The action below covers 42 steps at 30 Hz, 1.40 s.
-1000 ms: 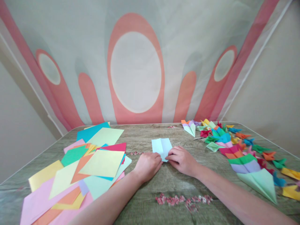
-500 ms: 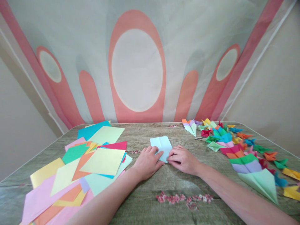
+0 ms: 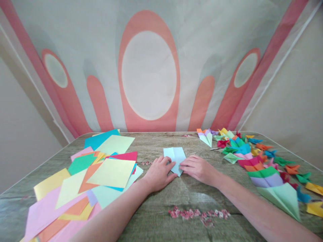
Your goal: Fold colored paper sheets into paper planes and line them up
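A small light blue sheet of paper (image 3: 179, 154) lies on the table in front of me, with a crease down its middle and its near end narrowed to a point. My left hand (image 3: 161, 171) rests at its left side. The index finger and thumb are apart and press the sheet flat against the table. My right hand (image 3: 198, 169) is at the right edge, its fingers close together on the slanting lower edge of the sheet. Its thumb is mostly hidden beneath the fingers.
Loose coloured sheets (image 3: 111, 173) overlap in a wide pile on the left. Folded paper planes (image 3: 280, 198) and several small folded paper figures (image 3: 284, 161) stand in rows at the right. A printed backdrop (image 3: 148, 74) rises behind the wood-patterned table (image 3: 156, 141).
My right hand has shifted from pinching the lower right corner to lying along the slanted edge. The paper has turned slightly; its right side now looks folded in. My left hand has barely moved.
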Each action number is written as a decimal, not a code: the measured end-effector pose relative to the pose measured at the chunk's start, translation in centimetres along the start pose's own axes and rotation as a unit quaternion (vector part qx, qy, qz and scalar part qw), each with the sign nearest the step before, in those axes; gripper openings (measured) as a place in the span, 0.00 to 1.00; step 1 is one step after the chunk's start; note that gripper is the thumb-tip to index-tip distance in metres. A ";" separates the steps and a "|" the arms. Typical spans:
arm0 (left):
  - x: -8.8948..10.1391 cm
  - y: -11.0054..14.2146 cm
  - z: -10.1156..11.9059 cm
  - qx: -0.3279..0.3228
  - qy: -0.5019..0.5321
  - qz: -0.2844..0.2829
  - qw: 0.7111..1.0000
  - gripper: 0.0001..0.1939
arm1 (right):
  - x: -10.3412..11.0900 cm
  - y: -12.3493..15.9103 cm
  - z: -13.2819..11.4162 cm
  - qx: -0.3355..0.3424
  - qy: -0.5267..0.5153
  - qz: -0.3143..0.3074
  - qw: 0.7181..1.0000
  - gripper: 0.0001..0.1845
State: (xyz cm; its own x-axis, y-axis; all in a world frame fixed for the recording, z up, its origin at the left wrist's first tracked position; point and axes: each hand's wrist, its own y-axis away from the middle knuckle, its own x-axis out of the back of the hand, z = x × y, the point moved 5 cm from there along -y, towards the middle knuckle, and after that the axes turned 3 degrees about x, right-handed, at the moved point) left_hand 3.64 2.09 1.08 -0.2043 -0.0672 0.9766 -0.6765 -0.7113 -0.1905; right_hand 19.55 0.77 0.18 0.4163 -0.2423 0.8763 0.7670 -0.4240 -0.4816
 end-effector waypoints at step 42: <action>-0.4 0.4 2.0 -0.030 -0.094 -0.029 0.995 0.13 | -1.9 -0.3 1.6 -0.273 -0.178 0.066 0.943 0.10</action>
State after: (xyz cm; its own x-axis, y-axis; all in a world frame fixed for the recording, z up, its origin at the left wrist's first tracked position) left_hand 4.85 0.40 0.83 -0.0324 -0.1609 0.9864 -0.7254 -0.6752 -0.1339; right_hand 19.35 2.76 -1.33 0.7027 -0.0583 0.7091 0.3712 -0.8202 -0.4352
